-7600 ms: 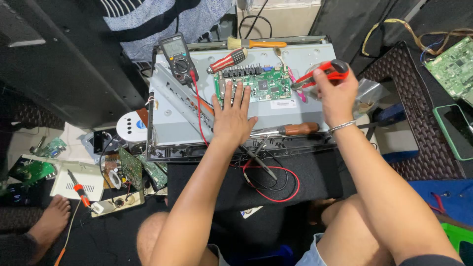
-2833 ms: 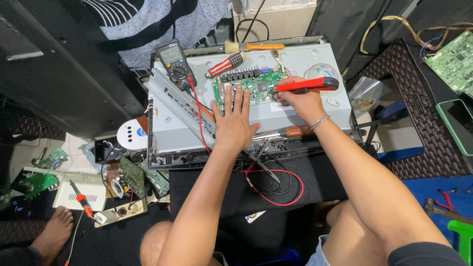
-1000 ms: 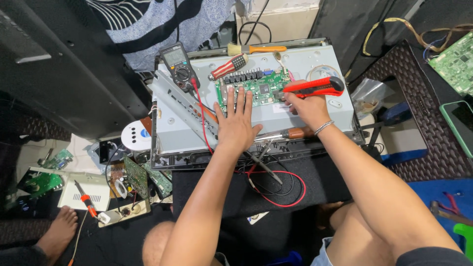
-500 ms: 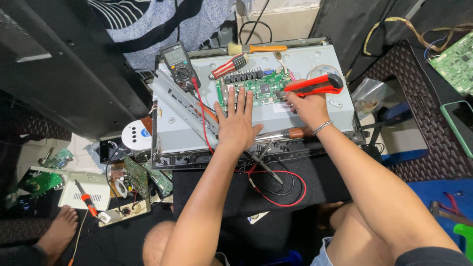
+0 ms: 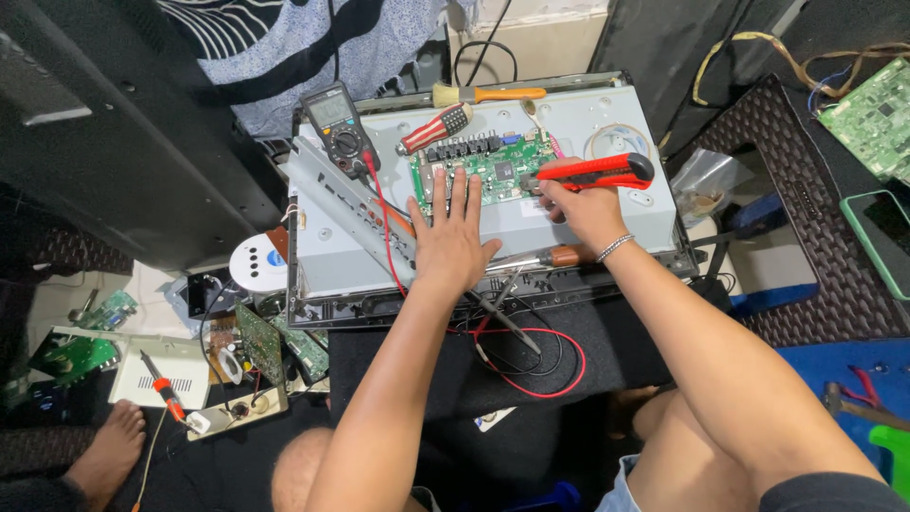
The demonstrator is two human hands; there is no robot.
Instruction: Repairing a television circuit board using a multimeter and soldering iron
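Observation:
My left hand [image 5: 451, 233] lies flat, fingers spread, on the grey metal chassis [image 5: 332, 256], its fingertips on the lower edge of the green circuit board [image 5: 488, 169]. In my right hand [image 5: 580, 207] I grip a red and black utility knife [image 5: 595, 173], held sideways, its tip at the board's right edge. A brown-handled screwdriver [image 5: 555, 256] lies on the chassis just below my right wrist.
A multimeter [image 5: 336, 128] with red and black leads [image 5: 531, 365] sits at the chassis's top left. A red screwdriver handle [image 5: 434, 128] and a brush [image 5: 488, 93] lie near the top. Loose boards and a small screwdriver [image 5: 161, 387] lie at the lower left. A foot [image 5: 109, 455] shows at the bottom left.
My right hand came down from the far right to the board's right edge with the knife. My left hand has stayed flat on the chassis.

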